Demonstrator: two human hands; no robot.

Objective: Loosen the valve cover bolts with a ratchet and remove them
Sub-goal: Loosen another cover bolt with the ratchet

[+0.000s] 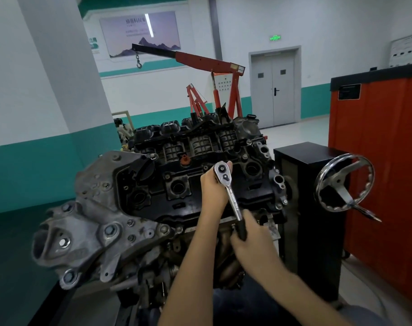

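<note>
A black valve cover (176, 201) tops the engine on a stand, with round plug wells and small bolts along its edges, one bolt (245, 157) at the right rear. A chrome ratchet (230, 194) stands over the cover's middle right. My left hand (212, 184) wraps around the ratchet head from below, fingers curled at its far side. My right hand (249, 234) grips the black handle end near the cover's front edge. The socket and the bolt under the head are hidden.
A grey cast bracket (87, 222) sticks out at the engine's left. A chrome handwheel (343, 184) on a black stand (310, 208) sits close at the right, with an orange cabinet (383, 147) behind. A red engine hoist (214, 74) stands farther back.
</note>
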